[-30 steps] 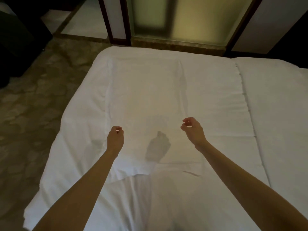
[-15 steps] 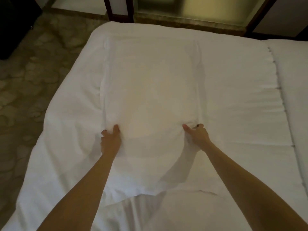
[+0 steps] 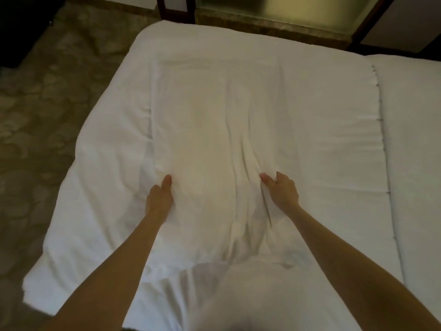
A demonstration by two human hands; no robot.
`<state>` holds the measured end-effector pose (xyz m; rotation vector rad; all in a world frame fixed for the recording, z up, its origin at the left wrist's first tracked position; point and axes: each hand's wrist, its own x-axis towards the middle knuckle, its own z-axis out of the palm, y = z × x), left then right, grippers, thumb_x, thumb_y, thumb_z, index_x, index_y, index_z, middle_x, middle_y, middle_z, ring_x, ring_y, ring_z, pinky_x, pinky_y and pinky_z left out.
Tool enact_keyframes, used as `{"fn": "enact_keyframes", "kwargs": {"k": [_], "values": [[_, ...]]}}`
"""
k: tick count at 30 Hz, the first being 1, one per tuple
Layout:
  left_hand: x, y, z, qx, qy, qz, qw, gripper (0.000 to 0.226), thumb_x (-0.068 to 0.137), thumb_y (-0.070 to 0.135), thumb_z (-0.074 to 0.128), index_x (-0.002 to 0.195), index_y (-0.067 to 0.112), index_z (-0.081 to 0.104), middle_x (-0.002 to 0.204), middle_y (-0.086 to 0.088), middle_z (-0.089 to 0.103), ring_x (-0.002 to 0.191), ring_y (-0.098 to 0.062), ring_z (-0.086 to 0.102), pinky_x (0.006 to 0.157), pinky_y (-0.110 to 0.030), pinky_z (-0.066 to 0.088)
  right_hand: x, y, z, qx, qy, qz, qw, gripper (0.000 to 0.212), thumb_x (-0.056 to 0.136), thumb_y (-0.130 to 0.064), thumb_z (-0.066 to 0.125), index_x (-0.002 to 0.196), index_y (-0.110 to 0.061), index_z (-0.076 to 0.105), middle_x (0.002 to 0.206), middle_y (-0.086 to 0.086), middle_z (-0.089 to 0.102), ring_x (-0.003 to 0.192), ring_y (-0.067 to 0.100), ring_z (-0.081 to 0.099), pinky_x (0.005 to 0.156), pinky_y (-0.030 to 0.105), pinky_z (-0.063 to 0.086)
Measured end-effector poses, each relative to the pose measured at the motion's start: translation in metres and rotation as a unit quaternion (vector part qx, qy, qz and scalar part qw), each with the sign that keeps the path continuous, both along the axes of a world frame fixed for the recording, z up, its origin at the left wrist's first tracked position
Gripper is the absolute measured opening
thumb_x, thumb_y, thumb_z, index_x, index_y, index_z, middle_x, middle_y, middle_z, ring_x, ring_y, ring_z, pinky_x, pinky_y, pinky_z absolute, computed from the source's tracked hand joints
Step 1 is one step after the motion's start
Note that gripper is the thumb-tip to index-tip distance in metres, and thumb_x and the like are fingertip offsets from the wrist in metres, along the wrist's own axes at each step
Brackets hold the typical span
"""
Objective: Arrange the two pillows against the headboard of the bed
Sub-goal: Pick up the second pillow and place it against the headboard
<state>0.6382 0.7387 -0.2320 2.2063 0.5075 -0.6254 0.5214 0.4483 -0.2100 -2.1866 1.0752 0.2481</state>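
Observation:
A white pillow (image 3: 214, 120) lies lengthwise on the white bed (image 3: 322, 115), its far end toward the foot. My left hand (image 3: 160, 197) grips its left side with the fingers tucked into the fabric. My right hand (image 3: 281, 191) pinches the right side, and creases run from that grip toward me. The pillow's near end is bunched between my forearms. No second pillow and no headboard can be seen.
A second white mattress or duvet (image 3: 415, 139) adjoins on the right across a seam. Patterned carpet (image 3: 43, 115) lies left of the bed. Beyond the foot stand a dark-framed frosted glass panel (image 3: 274, 10) and dark furniture (image 3: 21, 27) at far left.
My hands dropped from above the pillow onto its two sides and closed on the fabric. The pillow now bunches and creases toward me, and the view has tilted further down.

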Motion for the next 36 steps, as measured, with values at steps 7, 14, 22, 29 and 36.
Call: {"fn": "enact_keyframes", "kwargs": {"k": [7,14,22,29,36], "values": [[-0.121,0.045,0.001,-0.024,0.059,0.038,0.997,0.078,0.091,0.064,0.029,0.124,-0.001,0.056,0.121,-0.024,0.061,0.11,-0.039,0.057,0.097,-0.045,0.044,-0.117,0.038,0.01,0.046,0.044,-0.025,0.998,0.054,0.086,-0.061,0.047,0.095,-0.009,0.059,0.097,0.013,0.066,0.094,0.034,0.059,0.081,0.044,0.048],[-0.115,0.051,-0.002,0.028,0.036,0.038,0.998,0.062,0.099,0.044,0.032,0.129,-0.008,0.045,0.13,-0.032,0.051,0.117,-0.043,0.051,0.097,-0.044,0.038,-0.118,0.037,-0.004,0.06,0.048,-0.08,0.994,0.049,0.083,-0.053,0.06,0.097,-0.009,0.045,0.098,0.013,0.057,0.095,0.037,0.057,0.081,0.049,0.048],[-0.013,0.014,-0.018,-0.038,0.013,0.005,0.999,0.075,0.091,0.056,0.045,0.138,-0.001,0.034,0.14,-0.024,0.045,0.126,-0.038,0.046,0.104,-0.042,0.036,-0.012,0.003,-0.022,0.128,-0.029,-0.148,0.98,0.091,0.075,-0.056,0.069,0.14,-0.01,0.025,0.142,0.02,0.039,0.128,0.039,0.042,0.106,0.053,0.036],[0.024,-0.011,-0.033,-0.104,0.017,0.049,0.993,0.088,0.077,0.064,0.06,0.136,0.001,0.044,0.137,-0.015,0.053,0.123,-0.031,0.051,0.1,-0.032,0.038,0.02,-0.021,-0.044,0.229,-0.05,-0.173,0.957,0.103,0.057,-0.062,0.078,0.133,-0.004,0.041,0.13,0.012,0.057,0.115,0.03,0.057,0.098,0.047,0.048],[0.01,-0.031,0.011,-0.165,-0.011,0.062,0.984,0.075,0.075,0.048,0.072,0.128,-0.001,0.052,0.114,-0.006,0.062,0.1,-0.024,0.059,0.083,-0.03,0.044,0.008,-0.007,-0.002,0.17,-0.154,-0.187,0.955,0.06,0.059,-0.045,0.081,0.103,-0.008,0.065,0.096,0.003,0.068,0.087,0.024,0.064,0.069,0.031,0.051]]}}
